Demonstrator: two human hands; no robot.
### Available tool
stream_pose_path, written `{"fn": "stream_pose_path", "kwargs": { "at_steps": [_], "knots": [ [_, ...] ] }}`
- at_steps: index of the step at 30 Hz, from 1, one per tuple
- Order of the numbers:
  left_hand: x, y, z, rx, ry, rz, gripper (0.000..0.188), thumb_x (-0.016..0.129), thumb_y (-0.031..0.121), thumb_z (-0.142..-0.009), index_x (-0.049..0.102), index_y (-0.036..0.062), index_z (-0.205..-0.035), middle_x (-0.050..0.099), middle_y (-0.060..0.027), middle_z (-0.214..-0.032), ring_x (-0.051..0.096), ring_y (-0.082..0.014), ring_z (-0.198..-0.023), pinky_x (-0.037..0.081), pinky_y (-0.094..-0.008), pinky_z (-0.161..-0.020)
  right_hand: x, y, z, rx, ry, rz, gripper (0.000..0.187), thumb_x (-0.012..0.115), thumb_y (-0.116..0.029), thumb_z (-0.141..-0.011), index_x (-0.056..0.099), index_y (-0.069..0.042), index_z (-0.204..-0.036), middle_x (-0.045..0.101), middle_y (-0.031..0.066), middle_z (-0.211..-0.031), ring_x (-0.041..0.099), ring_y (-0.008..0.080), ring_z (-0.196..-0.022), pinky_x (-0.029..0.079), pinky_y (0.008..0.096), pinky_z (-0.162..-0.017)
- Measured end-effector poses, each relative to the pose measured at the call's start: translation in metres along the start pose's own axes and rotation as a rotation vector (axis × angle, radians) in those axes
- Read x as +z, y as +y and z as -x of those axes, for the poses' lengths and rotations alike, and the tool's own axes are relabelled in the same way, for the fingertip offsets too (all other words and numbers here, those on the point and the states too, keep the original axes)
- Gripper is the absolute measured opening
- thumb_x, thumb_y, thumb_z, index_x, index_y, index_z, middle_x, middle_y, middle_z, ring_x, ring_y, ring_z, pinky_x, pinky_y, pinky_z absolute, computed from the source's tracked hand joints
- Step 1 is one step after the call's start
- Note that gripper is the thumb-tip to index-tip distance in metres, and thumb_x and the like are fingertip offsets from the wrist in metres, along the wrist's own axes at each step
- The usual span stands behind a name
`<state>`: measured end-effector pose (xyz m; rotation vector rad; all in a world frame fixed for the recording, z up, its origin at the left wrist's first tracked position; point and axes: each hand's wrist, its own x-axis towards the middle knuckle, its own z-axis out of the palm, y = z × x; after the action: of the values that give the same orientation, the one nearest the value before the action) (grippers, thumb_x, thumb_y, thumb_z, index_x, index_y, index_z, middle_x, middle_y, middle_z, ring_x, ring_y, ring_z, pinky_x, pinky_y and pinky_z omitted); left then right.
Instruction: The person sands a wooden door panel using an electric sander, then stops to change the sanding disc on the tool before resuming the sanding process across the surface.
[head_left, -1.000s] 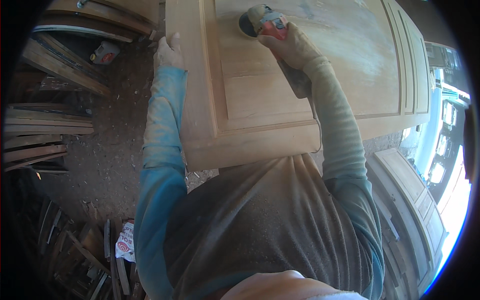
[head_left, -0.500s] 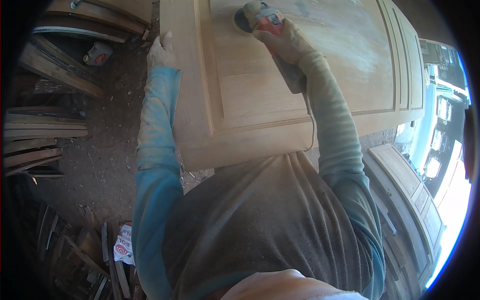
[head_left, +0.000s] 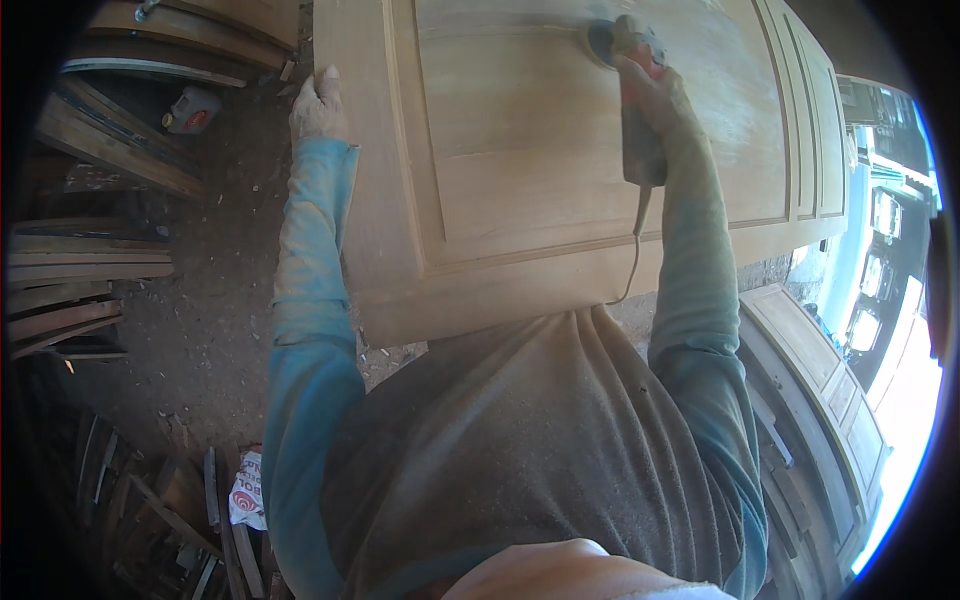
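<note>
A pale wooden panelled door point(head_left: 480, 180) lies in front of me, its raised panel streaked with whitish dust. My right hand point(head_left: 655, 98) is wrapped round an angle grinder point(head_left: 642, 145) with a red and grey body. The grinder's dark round disc point(head_left: 601, 42) rests on the panel's far part, and its cord point(head_left: 637, 250) runs back over the near edge towards my apron. At the door's left edge, my left hand point(head_left: 320, 108) is closed on the border, its fingers partly hidden.
Stacked boards point(head_left: 90, 255) line the left side, with a pale jug point(head_left: 192, 110) among them. Wood offcuts and a white printed bag point(head_left: 247, 490) lie at lower left. More panelled doors point(head_left: 810, 350) lean on the right. Chips litter the dirt floor point(head_left: 215, 330).
My right hand has swept the grinder to the right across the panel, and its body now points more nearly straight towards me. My left hand stays at the door's edge.
</note>
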<state>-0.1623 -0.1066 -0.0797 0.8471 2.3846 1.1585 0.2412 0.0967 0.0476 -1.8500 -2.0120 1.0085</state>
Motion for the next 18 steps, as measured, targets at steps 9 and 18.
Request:
{"fn": "stream_pose_path", "kwargs": {
  "at_steps": [9, 18],
  "knots": [
    [-0.003, 0.003, -0.002, 0.036, -0.020, 0.075, 0.060, 0.051, 0.052, -0.103, 0.065, 0.0014, -0.133, 0.074, -0.0219, -0.115, 0.070, -0.0371, -0.113, 0.053, -0.0439, -0.095, 0.081, -0.107, 0.018, -0.077, -0.221, 0.196, 0.060, 0.070, -0.059, -0.081, 0.074, -0.010, -0.115, 0.075, 0.0127, -0.095, 0.073, 0.0275, -0.100, 0.054, 0.0389, -0.090],
    [-0.004, 0.009, 0.002, -0.003, -0.019, 0.022, 0.064, 0.050, 0.053, -0.104, 0.063, -0.0004, -0.136, 0.070, -0.0224, -0.126, 0.067, -0.0360, -0.119, 0.052, -0.0428, -0.098, -0.021, 0.009, -0.049, -0.016, -0.048, 0.016, 0.074, 0.073, -0.063, -0.078, 0.073, -0.001, -0.117, 0.074, 0.0173, -0.103, 0.071, 0.0263, -0.100, 0.053, 0.0384, -0.089]
  ]
}}
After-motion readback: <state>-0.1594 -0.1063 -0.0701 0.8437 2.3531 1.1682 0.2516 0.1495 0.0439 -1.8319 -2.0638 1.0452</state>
